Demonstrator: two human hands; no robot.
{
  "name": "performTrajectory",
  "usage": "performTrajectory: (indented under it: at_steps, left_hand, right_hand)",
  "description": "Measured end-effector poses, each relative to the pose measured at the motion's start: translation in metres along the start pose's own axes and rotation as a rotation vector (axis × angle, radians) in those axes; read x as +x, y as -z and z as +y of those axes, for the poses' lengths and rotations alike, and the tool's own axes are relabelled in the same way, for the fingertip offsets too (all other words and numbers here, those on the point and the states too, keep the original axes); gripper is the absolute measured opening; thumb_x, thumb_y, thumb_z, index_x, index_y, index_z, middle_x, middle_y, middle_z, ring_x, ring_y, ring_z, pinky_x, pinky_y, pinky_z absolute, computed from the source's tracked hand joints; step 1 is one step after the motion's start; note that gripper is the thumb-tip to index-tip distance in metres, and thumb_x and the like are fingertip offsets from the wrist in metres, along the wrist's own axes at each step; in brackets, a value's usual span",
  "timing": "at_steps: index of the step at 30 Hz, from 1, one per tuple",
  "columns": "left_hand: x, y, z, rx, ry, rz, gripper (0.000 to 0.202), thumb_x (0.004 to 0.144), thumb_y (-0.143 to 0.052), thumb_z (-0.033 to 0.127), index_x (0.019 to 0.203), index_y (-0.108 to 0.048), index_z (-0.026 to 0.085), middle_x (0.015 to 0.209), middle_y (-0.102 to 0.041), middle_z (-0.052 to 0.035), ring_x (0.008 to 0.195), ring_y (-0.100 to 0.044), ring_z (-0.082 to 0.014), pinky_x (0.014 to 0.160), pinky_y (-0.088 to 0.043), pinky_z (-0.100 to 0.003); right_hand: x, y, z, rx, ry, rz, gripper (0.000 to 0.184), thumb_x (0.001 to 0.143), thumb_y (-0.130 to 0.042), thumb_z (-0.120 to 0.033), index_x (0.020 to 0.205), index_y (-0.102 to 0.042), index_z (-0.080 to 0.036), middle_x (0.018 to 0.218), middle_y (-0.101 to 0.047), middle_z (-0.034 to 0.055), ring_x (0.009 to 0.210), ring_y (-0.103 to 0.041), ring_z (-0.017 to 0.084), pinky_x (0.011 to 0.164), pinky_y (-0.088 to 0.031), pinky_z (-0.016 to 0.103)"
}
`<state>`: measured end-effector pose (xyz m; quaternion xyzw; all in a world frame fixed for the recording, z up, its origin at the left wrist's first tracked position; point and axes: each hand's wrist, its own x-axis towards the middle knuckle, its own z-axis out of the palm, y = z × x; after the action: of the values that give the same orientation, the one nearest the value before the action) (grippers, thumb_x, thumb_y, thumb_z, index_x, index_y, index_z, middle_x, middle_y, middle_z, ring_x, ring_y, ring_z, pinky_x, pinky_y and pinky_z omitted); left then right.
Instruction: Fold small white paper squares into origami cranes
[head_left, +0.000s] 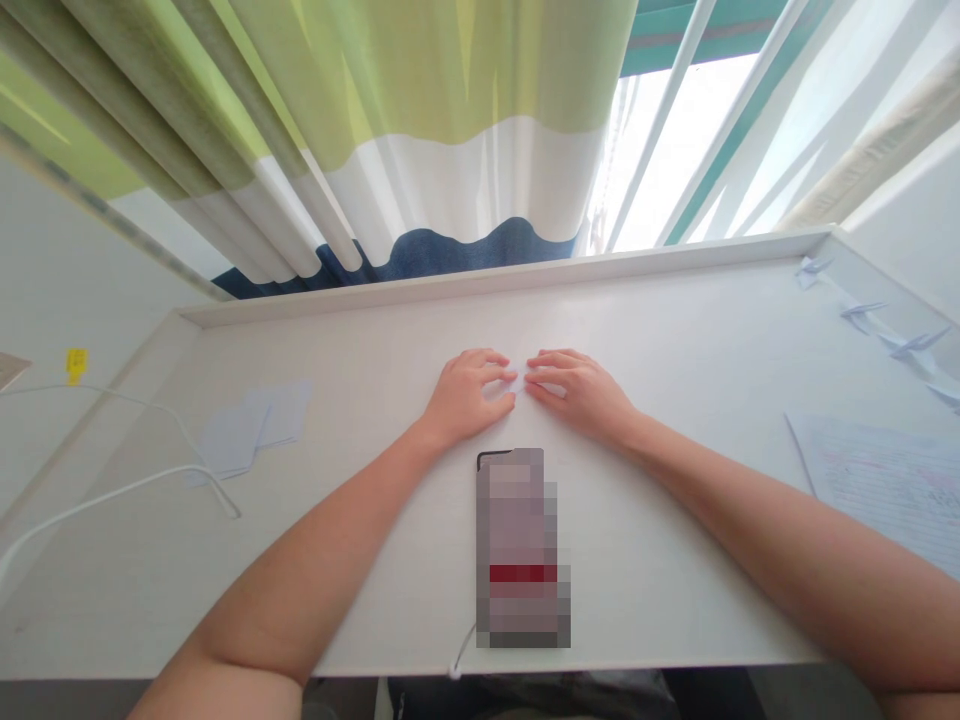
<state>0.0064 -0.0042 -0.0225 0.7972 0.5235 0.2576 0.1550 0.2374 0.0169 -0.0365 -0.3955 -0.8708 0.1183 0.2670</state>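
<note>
Near the middle of the white desk (360, 540), my left hand (474, 395) and my right hand (576, 390) face each other with a narrow gap between the fingertips. A small piece of white paper (516, 383) shows in that gap, mostly covered by the fingers. Both hands have bent fingers and thumbs closed on it from either side. How it is folded cannot be made out. Just below the hands lies a phone (517, 550), its screen blurred out, with a thin cord at its lower left.
Loose white paper sheets (232, 435) lie at the left beside white cables (112, 510). Several folded paper pieces (911, 345) line the right edge, above a written sheet (877, 480). A raised rim (510, 285) runs along the back, below a curtain (450, 90).
</note>
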Motion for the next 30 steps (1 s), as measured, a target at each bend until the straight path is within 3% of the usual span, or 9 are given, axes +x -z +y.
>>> performTrajectory:
  at_steps: [5, 9, 14, 20, 26, 30]
  left_hand:
    - [-0.002, -0.004, -0.001, 0.063, -0.050, 0.015, 0.027, 0.092, -0.071, 0.023, 0.114, -0.084, 0.031, 0.133, -0.076, -0.0057, 0.133, -0.064, -0.0293, 0.116, -0.048, -0.052]
    - [-0.003, -0.003, -0.001, 0.076, -0.114, 0.048, 0.021, 0.098, -0.065, 0.023, 0.105, -0.085, 0.027, 0.130, -0.078, -0.0065, 0.134, -0.064, -0.0291, 0.116, -0.045, -0.051]
    - [-0.002, 0.002, 0.004, 0.071, -0.149, -0.023, 0.025, 0.102, -0.058, 0.021, 0.104, -0.082, 0.028, 0.119, -0.083, -0.0034, 0.131, -0.067, -0.0268, 0.116, -0.042, -0.050]
    - [-0.004, 0.007, 0.012, 0.169, -0.155, -0.056, 0.022, 0.100, -0.060, 0.023, 0.104, -0.081, 0.026, 0.125, -0.081, -0.0038, 0.131, -0.067, -0.0279, 0.120, -0.038, -0.051]
    - [-0.009, 0.009, 0.018, 0.348, -0.234, -0.142, 0.034, 0.105, -0.053, 0.031, 0.129, -0.074, 0.021, 0.136, -0.075, -0.0108, 0.136, -0.062, -0.0316, 0.119, -0.039, -0.053]
    - [-0.009, 0.004, 0.016, 0.337, -0.264, -0.117, 0.038, 0.105, -0.054, 0.031, 0.139, -0.070, 0.021, 0.141, -0.073, -0.0094, 0.137, -0.062, -0.0301, 0.118, -0.042, -0.049]
  right_hand:
    - [-0.001, 0.004, -0.006, -0.062, 0.060, -0.018, 0.024, 0.105, -0.061, -0.022, 0.109, -0.084, -0.030, 0.135, -0.078, 0.0059, 0.131, -0.070, 0.031, 0.111, -0.056, 0.055]
    - [-0.002, 0.005, -0.009, -0.080, 0.068, -0.057, 0.028, 0.107, -0.057, -0.023, 0.112, -0.083, -0.027, 0.132, -0.080, 0.0069, 0.125, -0.073, 0.030, 0.110, -0.057, 0.053]
    - [-0.003, 0.004, -0.009, -0.067, 0.038, -0.060, 0.030, 0.108, -0.055, -0.023, 0.116, -0.083, -0.027, 0.135, -0.078, 0.0083, 0.125, -0.073, 0.030, 0.108, -0.057, 0.053]
    - [-0.004, 0.003, -0.013, -0.105, 0.046, -0.045, 0.030, 0.106, -0.056, -0.020, 0.118, -0.082, -0.026, 0.135, -0.078, 0.0083, 0.128, -0.072, 0.029, 0.111, -0.055, 0.050]
    - [-0.002, 0.010, -0.020, -0.272, -0.017, -0.035, 0.027, 0.105, -0.057, -0.022, 0.115, -0.082, -0.026, 0.138, -0.077, 0.0072, 0.141, -0.064, 0.031, 0.119, -0.046, 0.054]
    - [0.001, 0.012, -0.016, -0.306, -0.094, -0.044, 0.028, 0.106, -0.058, -0.028, 0.121, -0.082, -0.026, 0.141, -0.076, 0.0071, 0.144, -0.061, 0.034, 0.118, -0.047, 0.055]
